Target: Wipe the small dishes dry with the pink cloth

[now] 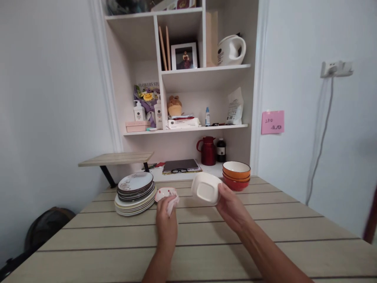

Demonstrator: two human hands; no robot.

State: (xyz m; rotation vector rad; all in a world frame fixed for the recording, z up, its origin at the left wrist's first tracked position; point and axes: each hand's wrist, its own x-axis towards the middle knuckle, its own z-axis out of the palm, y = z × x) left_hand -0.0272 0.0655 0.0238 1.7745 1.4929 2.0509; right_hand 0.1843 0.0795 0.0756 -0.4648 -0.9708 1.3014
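My right hand (232,206) grips a small white squarish bowl (206,188) by its right edge, tilted above the table with its underside facing me. A pale pink cloth (172,203) is bunched in the closed fingers of my left hand (165,220). Just beyond that hand lies a small white dish with red dots (163,193), partly hidden by the fingers and cloth; whether they touch it I cannot tell. To its left rises a stack of plates (135,182), dark-rimmed ones on top of cream ones. Orange and red bowls (236,170) are nested at the right.
The slatted wooden table (206,245) backs onto white shelves. Behind the bowls stand a red jug (208,151) and a dark bottle (221,150). A dark laptop-like slab (180,165) with glasses (179,171) lies at the back. A small raised shelf (116,158) overhangs the far left.
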